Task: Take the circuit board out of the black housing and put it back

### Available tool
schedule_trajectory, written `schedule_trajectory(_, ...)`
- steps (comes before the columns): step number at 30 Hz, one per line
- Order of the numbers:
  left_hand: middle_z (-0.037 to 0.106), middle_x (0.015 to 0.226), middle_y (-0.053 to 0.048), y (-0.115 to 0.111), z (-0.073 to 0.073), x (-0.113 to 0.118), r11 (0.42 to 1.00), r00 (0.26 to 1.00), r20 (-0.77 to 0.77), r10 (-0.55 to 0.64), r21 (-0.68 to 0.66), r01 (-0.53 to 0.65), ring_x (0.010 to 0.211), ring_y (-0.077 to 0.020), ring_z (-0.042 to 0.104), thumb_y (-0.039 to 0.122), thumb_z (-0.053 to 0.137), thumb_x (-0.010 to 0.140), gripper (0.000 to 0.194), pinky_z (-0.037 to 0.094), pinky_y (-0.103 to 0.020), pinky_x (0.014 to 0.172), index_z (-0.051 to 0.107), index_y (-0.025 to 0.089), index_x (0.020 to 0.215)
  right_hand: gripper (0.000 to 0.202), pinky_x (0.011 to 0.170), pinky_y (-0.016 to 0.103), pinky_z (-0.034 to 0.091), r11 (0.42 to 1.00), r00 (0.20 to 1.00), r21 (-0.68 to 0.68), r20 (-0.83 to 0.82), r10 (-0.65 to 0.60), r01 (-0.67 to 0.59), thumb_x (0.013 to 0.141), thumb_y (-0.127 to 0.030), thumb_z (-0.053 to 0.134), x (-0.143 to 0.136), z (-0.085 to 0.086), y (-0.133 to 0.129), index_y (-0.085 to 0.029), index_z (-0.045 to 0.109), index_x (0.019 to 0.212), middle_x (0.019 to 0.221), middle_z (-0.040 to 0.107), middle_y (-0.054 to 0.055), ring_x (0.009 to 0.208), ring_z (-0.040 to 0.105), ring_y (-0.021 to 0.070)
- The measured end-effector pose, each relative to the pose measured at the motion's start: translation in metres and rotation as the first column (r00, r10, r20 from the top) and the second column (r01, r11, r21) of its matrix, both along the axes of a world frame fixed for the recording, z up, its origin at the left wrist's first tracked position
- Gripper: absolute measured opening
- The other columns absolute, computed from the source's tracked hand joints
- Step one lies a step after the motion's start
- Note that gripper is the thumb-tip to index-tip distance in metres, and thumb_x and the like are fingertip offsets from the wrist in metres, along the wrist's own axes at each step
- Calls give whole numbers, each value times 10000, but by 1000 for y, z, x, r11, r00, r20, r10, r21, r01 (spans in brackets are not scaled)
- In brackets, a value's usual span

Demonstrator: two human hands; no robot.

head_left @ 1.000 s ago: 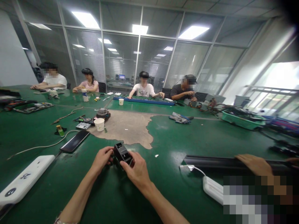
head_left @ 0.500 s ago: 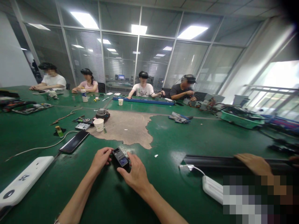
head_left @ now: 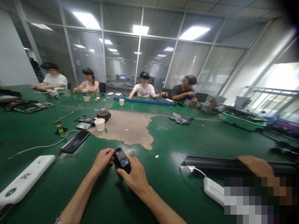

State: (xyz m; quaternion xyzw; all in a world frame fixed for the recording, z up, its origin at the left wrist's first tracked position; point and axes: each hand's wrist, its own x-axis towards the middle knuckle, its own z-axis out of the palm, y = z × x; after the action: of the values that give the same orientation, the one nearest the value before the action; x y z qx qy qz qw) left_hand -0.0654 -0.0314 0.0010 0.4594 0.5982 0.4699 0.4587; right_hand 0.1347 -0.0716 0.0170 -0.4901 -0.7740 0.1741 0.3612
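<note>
A small black box-shaped device (head_left: 121, 158) with a little lit screen is held tilted just above the green table. My left hand (head_left: 104, 158) pinches its upper left side between thumb and fingers. Around the lower right end, my right hand (head_left: 135, 172) is closed, thumb on the near side and fingers on the far side. The device's underside and some of my fingertips are hidden.
Left of me lie a phone (head_left: 76, 141) and a white power bank (head_left: 26, 180). Ahead stand a paper cup (head_left: 100, 125) and electronic parts. To the right, another person's hand (head_left: 255, 166) rests on a long black bar (head_left: 215, 163). Several people sit across the table.
My right hand has drawn its fingers in closer against the device. The view has shifted slightly, and my left hand keeps its pinch.
</note>
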Motion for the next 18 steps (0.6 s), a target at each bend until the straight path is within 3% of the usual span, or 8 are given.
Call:
schedule_trajectory(5, 698, 953, -118, 0, 2, 0, 1000, 1000, 20, 16, -15, -16, 688, -176, 660, 496, 643, 737, 459, 531, -276, 570, 684, 134, 1016, 214, 754, 334, 497, 1000, 998, 1, -58, 19, -19, 792, -288, 685, -1, 6, -1, -199, 643, 983, 895, 605, 49, 825, 583, 218)
schedule_trajectory(12, 690, 954, -117, 2, -1, -1, 1000, 1000, 17, -1, -24, 1, 681, -168, 658, 527, 634, 750, 473, 524, -276, 575, 680, 141, 1018, 236, 733, 305, 491, 999, 982, 47, -186, 34, -26, 811, -275, 670, 4, 22, 1, -212, 647, 1037, 908, 624, 42, 825, 591, 201)
schedule_trajectory(18, 683, 968, -127, 0, 0, -1, 1000, 1000, -27, -9, -18, 8, 701, -172, 652, 527, 606, 771, 489, 521, -274, 576, 672, 124, 1041, 281, 749, 304, 491, 996, 976, 61, -211, -52, 66, 828, -291, 625, 22, 25, 17, -199, 638, 1093, 964, 648, 56, 852, 612, 205)
